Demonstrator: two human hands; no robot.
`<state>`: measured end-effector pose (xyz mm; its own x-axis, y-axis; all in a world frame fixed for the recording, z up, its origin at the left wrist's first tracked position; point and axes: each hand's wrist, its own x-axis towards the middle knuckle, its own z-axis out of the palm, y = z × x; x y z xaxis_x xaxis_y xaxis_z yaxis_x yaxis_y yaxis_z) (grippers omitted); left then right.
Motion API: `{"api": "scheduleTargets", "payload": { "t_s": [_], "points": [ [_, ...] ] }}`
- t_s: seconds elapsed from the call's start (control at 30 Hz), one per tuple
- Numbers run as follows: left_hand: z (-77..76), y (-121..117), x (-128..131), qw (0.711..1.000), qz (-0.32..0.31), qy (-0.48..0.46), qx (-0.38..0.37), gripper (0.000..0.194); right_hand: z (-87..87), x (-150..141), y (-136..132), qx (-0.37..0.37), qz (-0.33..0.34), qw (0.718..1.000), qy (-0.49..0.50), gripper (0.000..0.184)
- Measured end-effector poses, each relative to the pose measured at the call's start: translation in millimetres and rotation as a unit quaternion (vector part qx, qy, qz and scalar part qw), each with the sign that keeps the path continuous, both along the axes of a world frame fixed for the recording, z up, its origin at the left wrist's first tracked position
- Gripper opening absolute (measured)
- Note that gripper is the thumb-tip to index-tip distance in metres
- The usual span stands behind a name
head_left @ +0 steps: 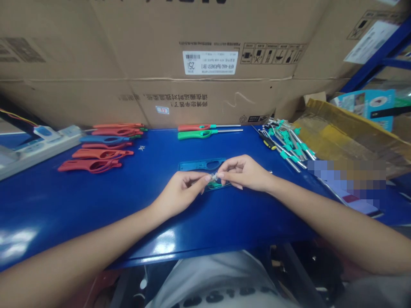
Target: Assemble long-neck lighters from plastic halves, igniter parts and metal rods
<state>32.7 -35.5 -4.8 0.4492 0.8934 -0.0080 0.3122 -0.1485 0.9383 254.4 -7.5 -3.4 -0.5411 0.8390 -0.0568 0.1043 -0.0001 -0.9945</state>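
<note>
Silvery metal part (214, 176) sits pinched between the fingertips of the left hand (180, 193) and right hand (243, 173), just beside a teal plastic lighter body (195, 165).

Here are the bare forearms, left (80, 244) and right (334, 222), stretched in from both sides! The left hand (180, 192) and right hand (243, 173) face each other, palms down, fingertips (207, 177) pinched and nearly meeting at centre.
</note>
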Motion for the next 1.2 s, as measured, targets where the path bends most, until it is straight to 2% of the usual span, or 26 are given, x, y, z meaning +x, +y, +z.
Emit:
{"api": "scheduleTargets", "payload": {
  "t_s": [0.23, 0.47, 0.8, 1.2],
  "points": [
    [3.5, 1.5, 0.9, 1.0, 0.004, -0.004, -0.003, 0.035, -1.5, -0.6, 1.8, -0.01, 0.003, 1.0, -0.002, 0.036],
    [7.4, 1.3, -1.4, 0.999, 0.02, 0.005, -0.027, 0.038, -1.1, -0.6, 2.5, 0.013, 0.007, 1.0, -0.02, 0.032],
    [4.6, 2.7, -1.7, 0.999, 0.024, 0.011, -0.027, 0.036, -4.4, 0.1, 2.1, 0.02, 0.007, 1.0, -0.001, 0.032],
    [3.6, 3.7, -2.2, 0.999, 0.037, 0.017, -0.034, 0.042, -4.5, 1.3, 2.5, 0.02, -0.002, 1.0, 0.0, 0.032]
  ]
}}
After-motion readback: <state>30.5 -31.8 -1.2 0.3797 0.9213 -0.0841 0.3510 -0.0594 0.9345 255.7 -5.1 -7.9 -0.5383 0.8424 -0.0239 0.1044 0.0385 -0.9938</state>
